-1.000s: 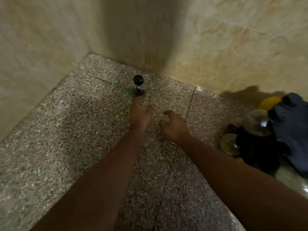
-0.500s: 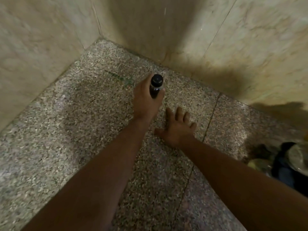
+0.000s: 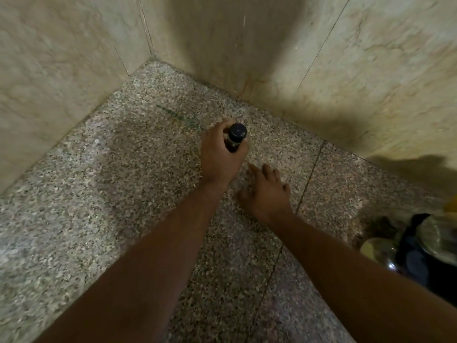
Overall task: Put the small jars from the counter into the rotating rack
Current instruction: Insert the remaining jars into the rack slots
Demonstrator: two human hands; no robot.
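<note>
A small glass jar with a black lid (image 3: pixel 237 134) stands upright near the back of the speckled granite counter (image 3: pixel 103 184). My left hand (image 3: pixel 218 155) is wrapped around the jar's body, and only the lid and a strip of glass show. My right hand (image 3: pixel 265 191) lies just to the right and nearer to me, fingers spread flat over the counter, holding nothing. A dark rack with round shiny lids (image 3: pixel 435 246) sits at the right edge, partly cut off by the frame.
Beige marble walls (image 3: pixel 61 78) meet in a corner behind the jar and close off the left and back. A seam (image 3: pixel 309 174) crosses the counter to the right of my hands. A yellow item (image 3: pixel 451 206) peeks in at the far right.
My left hand reached the jar and closed around it. My right hand went from curled to spread flat. The view swung left, pushing the rack towards the right edge.
</note>
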